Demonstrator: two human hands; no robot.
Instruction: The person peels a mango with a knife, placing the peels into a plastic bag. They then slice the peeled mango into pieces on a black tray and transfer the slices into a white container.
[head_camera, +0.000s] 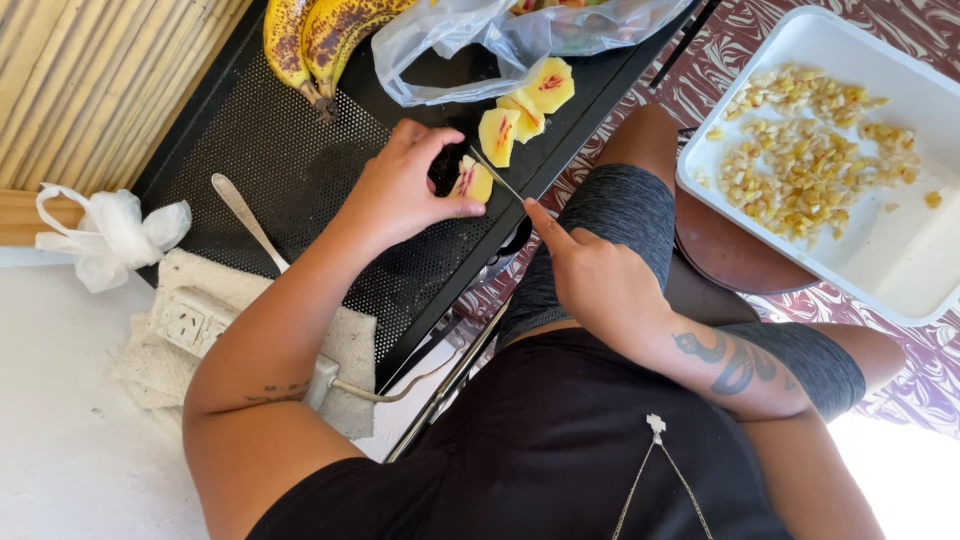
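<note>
My left hand (405, 190) pinches a yellow fruit wedge (472, 182) with red flesh at its core, holding it on the black perforated table (290, 160). My right hand (590, 275) grips a knife (497, 175), forefinger along its back, and the thin blade lies against the wedge. Three more cut wedges (525, 105) of the same fruit lie just beyond on the table. To the right, a white rectangular tray (900, 250) holds several small diced yellow pieces (805, 150).
Spotted bananas (310, 35) and a clear plastic bag (500, 35) lie at the table's far end. A metal spoon (245, 215) rests on the mesh. A white power strip (190, 320) on a cloth and a knotted white bag (110, 235) sit at left.
</note>
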